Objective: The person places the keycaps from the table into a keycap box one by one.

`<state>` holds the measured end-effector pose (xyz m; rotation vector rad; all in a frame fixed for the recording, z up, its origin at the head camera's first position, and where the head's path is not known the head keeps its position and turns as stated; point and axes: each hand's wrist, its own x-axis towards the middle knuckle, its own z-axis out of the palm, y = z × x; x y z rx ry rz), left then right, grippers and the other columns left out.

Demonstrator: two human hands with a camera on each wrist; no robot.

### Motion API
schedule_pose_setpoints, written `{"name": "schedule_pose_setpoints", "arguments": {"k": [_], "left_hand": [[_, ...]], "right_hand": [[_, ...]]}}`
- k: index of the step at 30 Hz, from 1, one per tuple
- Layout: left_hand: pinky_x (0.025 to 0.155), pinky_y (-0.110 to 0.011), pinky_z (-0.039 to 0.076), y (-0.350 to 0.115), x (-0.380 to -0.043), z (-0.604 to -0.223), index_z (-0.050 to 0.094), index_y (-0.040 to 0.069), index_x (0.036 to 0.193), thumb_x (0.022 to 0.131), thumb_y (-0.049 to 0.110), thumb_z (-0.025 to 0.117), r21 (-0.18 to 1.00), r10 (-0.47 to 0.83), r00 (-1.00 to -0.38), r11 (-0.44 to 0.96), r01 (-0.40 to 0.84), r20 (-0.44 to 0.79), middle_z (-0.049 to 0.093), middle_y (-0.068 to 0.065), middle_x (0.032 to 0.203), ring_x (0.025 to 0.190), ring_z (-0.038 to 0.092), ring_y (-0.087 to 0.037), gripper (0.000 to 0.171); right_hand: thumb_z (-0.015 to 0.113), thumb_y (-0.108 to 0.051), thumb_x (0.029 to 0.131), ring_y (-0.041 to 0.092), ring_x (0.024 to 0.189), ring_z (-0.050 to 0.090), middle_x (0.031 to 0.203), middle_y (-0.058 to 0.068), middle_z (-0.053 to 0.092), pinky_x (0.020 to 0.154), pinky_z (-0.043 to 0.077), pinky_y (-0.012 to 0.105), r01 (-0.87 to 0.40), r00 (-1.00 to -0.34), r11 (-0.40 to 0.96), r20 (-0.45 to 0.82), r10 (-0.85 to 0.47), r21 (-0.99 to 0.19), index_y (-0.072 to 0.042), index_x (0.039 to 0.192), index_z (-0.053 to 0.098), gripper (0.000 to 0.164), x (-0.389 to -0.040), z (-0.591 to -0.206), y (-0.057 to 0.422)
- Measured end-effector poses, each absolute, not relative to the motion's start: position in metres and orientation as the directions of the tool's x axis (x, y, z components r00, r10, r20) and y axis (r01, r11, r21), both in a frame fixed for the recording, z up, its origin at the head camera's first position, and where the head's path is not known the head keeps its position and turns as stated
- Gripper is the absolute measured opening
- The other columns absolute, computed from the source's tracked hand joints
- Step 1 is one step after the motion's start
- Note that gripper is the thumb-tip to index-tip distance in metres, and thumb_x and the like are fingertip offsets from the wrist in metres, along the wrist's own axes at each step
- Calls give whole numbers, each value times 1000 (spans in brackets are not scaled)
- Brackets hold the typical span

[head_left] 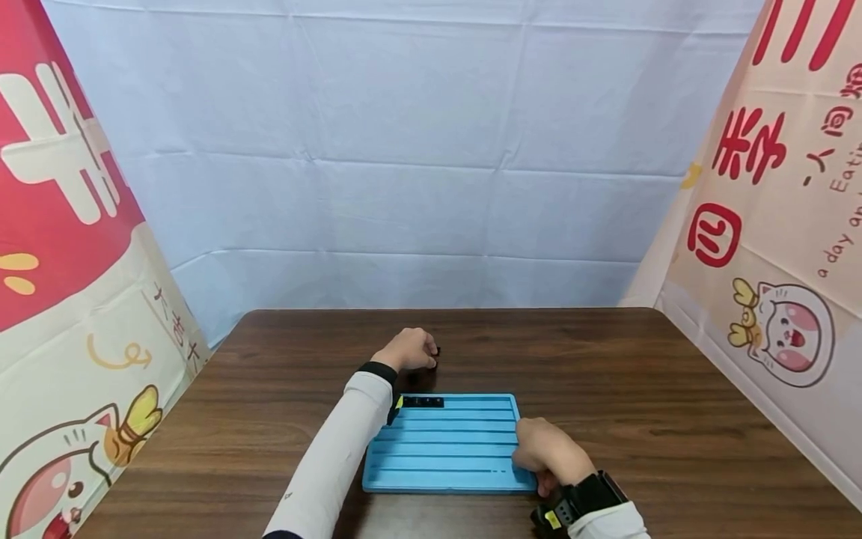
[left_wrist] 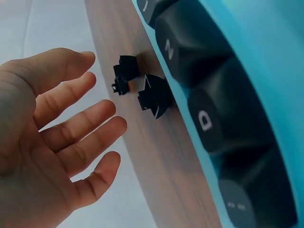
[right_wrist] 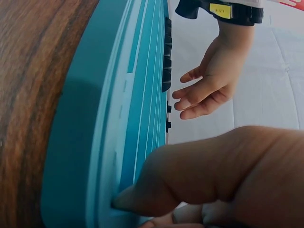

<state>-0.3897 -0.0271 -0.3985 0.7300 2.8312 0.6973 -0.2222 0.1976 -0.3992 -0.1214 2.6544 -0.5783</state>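
A light blue ridged tray [head_left: 458, 449] lies on the table, with a short row of black keycaps [head_left: 423, 402] in its top groove. White letters show on the keycaps [left_wrist: 209, 118] in the left wrist view. Past the tray's far edge, my left hand [head_left: 409, 349] hovers with its fingers loosely spread, holding nothing. Close to those fingertips, loose black keycaps [left_wrist: 156, 96] rest on the wood, stems turned toward the hand. My right hand [head_left: 548, 451] grips the tray's right side near the front corner, a digit pressing on the rim [right_wrist: 107, 156].
The dark wooden table [head_left: 269, 404] stretches to both sides of the tray. A pale blue cloth [head_left: 431, 187] hangs behind it. Printed curtains [head_left: 774, 314] stand along the left and right.
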Motion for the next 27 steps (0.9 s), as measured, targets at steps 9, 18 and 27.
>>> {"name": "schedule_pose_setpoints", "arguments": {"k": [9, 18, 27], "left_hand": [[74, -33, 46, -25, -394, -400, 67, 10, 99, 84, 12, 70, 482, 463, -886, 783, 394, -29, 59, 0, 89, 82, 55, -16, 15], [79, -36, 46, -25, -394, -402, 65, 7, 107, 85, 12, 69, 490, 459, -887, 784, 381, -45, 61, -4, 101, 93, 56, -20, 23], [87, -38, 44, -18, -398, -405, 64, 7, 115, 86, 11, 67, 480, 508, -860, 766, 427, -44, 59, -7, 115, 107, 53, -24, 28]], "right_hand": [[54, 4, 84, 14, 30, 50, 42, 13, 54, 31, 38, 25, 18, -905, 915, -396, -157, -404, 10, 92, 59, 11, -223, -397, 195], [55, 4, 84, 14, 30, 50, 40, 11, 52, 31, 40, 26, 4, -909, 920, -385, -160, -392, 9, 86, 60, 8, -221, -398, 195], [54, 4, 85, 16, 31, 51, 41, 11, 53, 32, 41, 26, 15, -909, 923, -390, -147, -384, 12, 94, 59, 14, -221, -398, 196]]}}
